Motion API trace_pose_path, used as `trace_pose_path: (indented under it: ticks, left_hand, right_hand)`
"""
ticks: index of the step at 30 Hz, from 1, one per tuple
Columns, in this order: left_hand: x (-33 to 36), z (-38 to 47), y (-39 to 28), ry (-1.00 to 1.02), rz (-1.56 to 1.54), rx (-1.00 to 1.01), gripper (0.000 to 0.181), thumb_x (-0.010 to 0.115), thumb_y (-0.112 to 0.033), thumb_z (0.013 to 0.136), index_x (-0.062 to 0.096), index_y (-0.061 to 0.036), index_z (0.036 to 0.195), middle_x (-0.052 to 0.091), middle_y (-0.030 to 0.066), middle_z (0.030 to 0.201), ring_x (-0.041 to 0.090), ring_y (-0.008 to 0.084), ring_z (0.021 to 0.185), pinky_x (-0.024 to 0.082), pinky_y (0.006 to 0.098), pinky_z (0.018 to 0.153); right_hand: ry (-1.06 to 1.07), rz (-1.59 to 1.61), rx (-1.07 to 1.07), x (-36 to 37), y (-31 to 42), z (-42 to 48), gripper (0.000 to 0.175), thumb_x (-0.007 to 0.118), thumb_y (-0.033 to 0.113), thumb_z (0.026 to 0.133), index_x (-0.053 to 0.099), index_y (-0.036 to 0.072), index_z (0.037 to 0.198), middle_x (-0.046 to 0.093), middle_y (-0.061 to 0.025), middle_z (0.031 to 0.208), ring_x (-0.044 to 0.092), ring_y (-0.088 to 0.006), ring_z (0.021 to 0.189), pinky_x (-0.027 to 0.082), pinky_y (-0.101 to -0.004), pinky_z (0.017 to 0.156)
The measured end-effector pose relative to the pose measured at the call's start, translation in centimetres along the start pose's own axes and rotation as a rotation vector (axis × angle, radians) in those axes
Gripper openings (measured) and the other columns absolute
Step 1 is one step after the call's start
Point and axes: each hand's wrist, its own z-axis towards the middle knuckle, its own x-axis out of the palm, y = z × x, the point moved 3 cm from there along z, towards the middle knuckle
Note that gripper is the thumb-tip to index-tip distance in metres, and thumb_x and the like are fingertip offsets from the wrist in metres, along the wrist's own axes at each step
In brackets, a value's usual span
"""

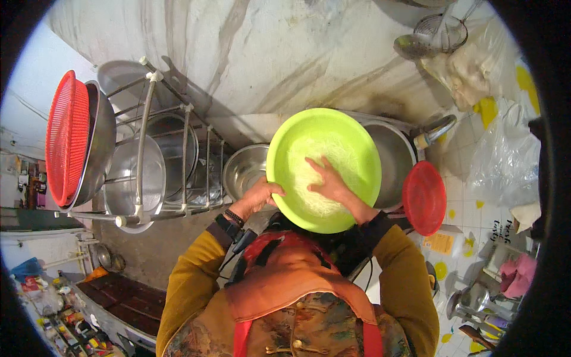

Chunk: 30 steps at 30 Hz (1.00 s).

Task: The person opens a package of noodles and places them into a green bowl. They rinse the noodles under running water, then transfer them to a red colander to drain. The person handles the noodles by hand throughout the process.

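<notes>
A lime-green plastic basin (pixel 287 156) is held in front of me, tilted so that its inside faces up at the camera. My left hand (pixel 258 196) grips its left rim, thumb on the inner side and fingers beneath. Inside the basin is my right hand (pixel 330 183), its fingers spread and nothing seen in them. Fine pale streaks cover the basin's floor; whether they are scratches or something lying there is unclear. Behind the basin, partly hidden by it, is a round metal sink bowl (pixel 392 163). A stainless steel bowl (pixel 243 172) sits left of it.
A metal-tube rack (pixel 142 147) on the left carries steel basins (pixel 134 169) and a red plastic colander (pixel 67 138). The faucet (pixel 435 131) juts in at the right, above a red plastic bowl (pixel 424 198). Skimmers (pixel 417 47) and plastic bags (pixel 504 151) hang along the wall.
</notes>
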Motion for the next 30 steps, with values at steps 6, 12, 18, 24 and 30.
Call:
trace_pose_path:
  ticks: [6,12,18,24,30]
  left_hand:
    - [-0.8,-0.3,0.4,-0.008,-0.056,-0.046,0.050,0.062,-0.003,0.073,0.046,0.0057,0.120,0.062,0.0156,0.102,0.067,0.0224,0.079,0.059,0.0327,0.068]
    - [0.1,-0.7,-0.2,0.020,-0.061,0.023,0.048,0.061,-0.003,0.074,0.046,0.0057,0.119,0.062,0.0143,0.100,0.067,0.0216,0.078,0.058,0.0299,0.065]
    - [0.2,-0.8,-0.5,0.023,-0.075,-0.029,0.043,0.061,-0.003,0.074,0.049,0.0055,0.115,0.062,0.0109,0.090,0.063,0.0158,0.067,0.051,0.0236,0.051]
    - [0.1,-0.9,-0.2,-0.001,-0.045,0.019,0.038,0.062,-0.003,0.074,0.054,0.0065,0.110,0.064,0.0119,0.088,0.065,0.0175,0.070,0.054,0.0258,0.055]
    - [-0.1,-0.1,0.1,0.020,-0.001,0.006,0.040,0.063,-0.003,0.073,0.055,0.0070,0.111,0.065,0.0142,0.094,0.067,0.0209,0.073,0.057,0.0300,0.061]
  right_hand:
    - [-0.002,-0.136,0.276,-2.6,-4.7,-1.6,0.083,0.063,0.035,0.083,0.016,0.004,0.145,0.018,-0.0312,0.145,0.023,-0.0444,0.134,0.026,-0.0444,0.108]
    - [0.070,0.270,0.362,3.5,-0.9,-1.6,0.085,0.064,0.035,0.083,0.017,-0.005,0.142,0.019,-0.0296,0.146,0.016,-0.0433,0.136,0.020,-0.0463,0.111]
    - [-0.046,-0.039,-0.114,0.9,5.0,0.3,0.075,0.073,0.016,0.072,0.039,0.020,0.139,0.013,-0.0227,0.149,0.018,-0.0426,0.136,0.030,-0.0535,0.104]
    - [0.150,-0.566,-0.011,-1.7,2.8,0.0,0.056,0.065,0.016,0.076,0.052,0.031,0.129,0.010,-0.0025,0.154,0.019,-0.0358,0.138,0.014,-0.0696,0.104]
    - [0.088,-0.409,-0.297,1.2,2.3,1.1,0.062,0.071,0.030,0.073,0.049,0.026,0.132,0.009,-0.0115,0.153,0.017,-0.0336,0.139,0.021,-0.0569,0.108]
